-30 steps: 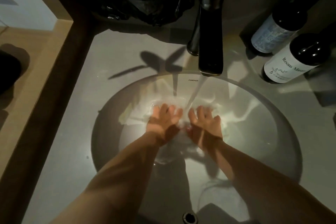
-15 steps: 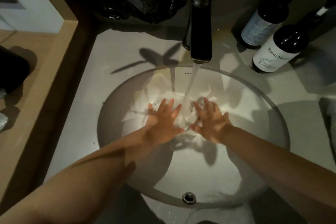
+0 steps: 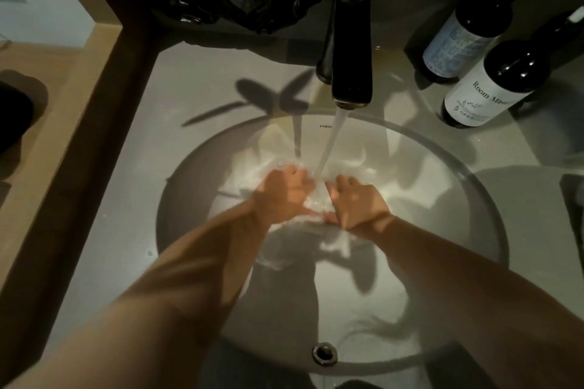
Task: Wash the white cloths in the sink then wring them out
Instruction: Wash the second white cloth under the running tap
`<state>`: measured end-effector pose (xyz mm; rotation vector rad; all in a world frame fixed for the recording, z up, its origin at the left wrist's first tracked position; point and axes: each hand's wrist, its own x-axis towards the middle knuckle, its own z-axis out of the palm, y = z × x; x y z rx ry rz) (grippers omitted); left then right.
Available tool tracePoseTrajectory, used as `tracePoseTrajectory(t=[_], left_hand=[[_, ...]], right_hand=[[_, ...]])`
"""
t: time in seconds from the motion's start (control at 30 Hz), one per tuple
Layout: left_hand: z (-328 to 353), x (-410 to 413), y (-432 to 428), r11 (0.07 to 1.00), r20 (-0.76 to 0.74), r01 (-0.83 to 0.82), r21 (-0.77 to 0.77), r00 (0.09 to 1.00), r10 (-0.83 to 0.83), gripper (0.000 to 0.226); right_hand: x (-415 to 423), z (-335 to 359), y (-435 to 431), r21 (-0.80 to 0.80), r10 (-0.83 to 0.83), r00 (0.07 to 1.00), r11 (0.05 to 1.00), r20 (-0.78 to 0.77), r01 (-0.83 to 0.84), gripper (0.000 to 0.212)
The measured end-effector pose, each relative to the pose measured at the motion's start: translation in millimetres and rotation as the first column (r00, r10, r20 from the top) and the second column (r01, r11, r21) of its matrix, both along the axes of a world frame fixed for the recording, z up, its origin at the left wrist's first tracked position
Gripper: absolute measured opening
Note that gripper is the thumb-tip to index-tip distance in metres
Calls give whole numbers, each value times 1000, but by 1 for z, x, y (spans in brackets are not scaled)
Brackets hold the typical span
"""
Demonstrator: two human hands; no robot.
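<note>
Crumpled wet white cloth (image 3: 316,197) under tall black metal faucet (image 3: 350,50), long axis unclear; clutched in curled fingers of left hand (image 3: 282,196) and right hand (image 3: 358,204); bare round white sink (image 3: 363,319) basin nearward of faucet.

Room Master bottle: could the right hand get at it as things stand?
Probably yes. The Room Master bottle stands on the counter beyond the sink rim, nothing between it and the right hand; that hand grips the white cloth, so it must let go first.
</note>
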<state>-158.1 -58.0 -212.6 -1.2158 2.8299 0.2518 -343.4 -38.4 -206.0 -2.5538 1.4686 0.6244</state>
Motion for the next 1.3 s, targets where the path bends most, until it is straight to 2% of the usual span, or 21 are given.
tracePoseTrajectory(t=[0.1, 0.17, 0.2, 0.27, 0.33, 0.37, 0.43, 0.47, 0.5, 0.57, 0.67, 0.8, 0.87, 0.93, 1.03, 1.07, 1.1, 1.17, 1.2, 1.27, 1.3], left_hand=[[3, 17, -3, 992, -99, 61, -110, 992, -72, 53], [23, 22, -1, 999, -109, 29, -32, 994, -33, 49], [31, 27, 5, 999, -118, -28, 24, 993, 31, 50], [40, 38, 19, 983, 71, -171, 72, 984, 166, 66], [40, 47, 38, 918, 105, -392, 66, 917, 384, 77], [39, 46, 45, 860, 107, -499, 110, 866, 488, 75], [33, 35, 52, 783, 163, -576, 235, 818, 552, 70], [29, 26, 51, 768, 202, -584, 262, 811, 549, 71], [26, 17, 49, 768, 230, -582, 268, 812, 536, 74], [19, 5, 42, 777, 289, -573, 261, 815, 503, 81], [6, 0, 35, 849, 377, -487, 207, 840, 390, 88], [-4, -4, 24, 926, 374, -373, 59, 868, 326, 82], [1, -6, 17, 947, 390, -322, 10, 873, 292, 76], [5, -7, 9, 954, 311, -300, 5, 907, 284, 69], [15, 2, 6, 932, -47, -320, 172, 942, 332, 62], [18, 9, 5, 928, -136, -311, 204, 930, 341, 59], [21, 16, 4, 936, -152, -288, 201, 935, 321, 56], [33, 23, 5, 965, -96, -208, 161, 970, 225, 51], [42, 22, 7, 980, -23, -183, 80, 982, 185, 49], [43, 21, 15, 966, 132, -257, -22, 957, 257, 58], [41, 18, 22, 936, 170, -350, 31, 925, 340, 64]], right_hand=[[-5, 17, -12, -27, -13, 988, 999, 154, 18, 60], [-11, 32, -8, -79, 17, 978, 997, 210, -1, 51], [-18, 35, -5, -99, 41, 970, 995, 238, -18, 55], [-30, 38, 8, -61, 34, 966, 998, 256, -19, 81], [-37, 38, 24, -57, -171, 927, 978, 333, 201, 74], [-36, 38, 31, -24, -321, 865, 934, 386, 357, 73], [-19, 34, 37, 209, -606, 694, 792, 389, 574, 83], [-7, 29, 36, 268, -667, 665, 744, 336, 612, 81], [5, 25, 36, 257, -669, 688, 743, 280, 618, 78], [23, 16, 36, 147, -579, 782, 815, 230, 560, 79], [26, -1, 26, -5, -430, 900, 902, 67, 431, 91], [23, -11, 13, -87, -349, 935, 931, 65, 354, 80], [24, -8, 7, -71, -337, 935, 936, 111, 346, 73], [21, -4, 3, 11, -351, 926, 936, 141, 353, 67], [18, 12, -8, 121, -355, 910, 934, 213, 336, 57], [17, 17, -10, 168, -353, 915, 931, 196, 324, 58], [15, 21, -13, 232, -377, 910, 914, 173, 334, 59], [5, 32, -11, 347, -530, 840, 814, 115, 466, 59], [-1, 38, -4, 325, -584, 805, 785, 104, 527, 59], [-10, 47, 15, 122, -482, 868, 875, 119, 469, 68], [-11, 46, 26, 88, -407, 904, 913, 130, 398, 76]])
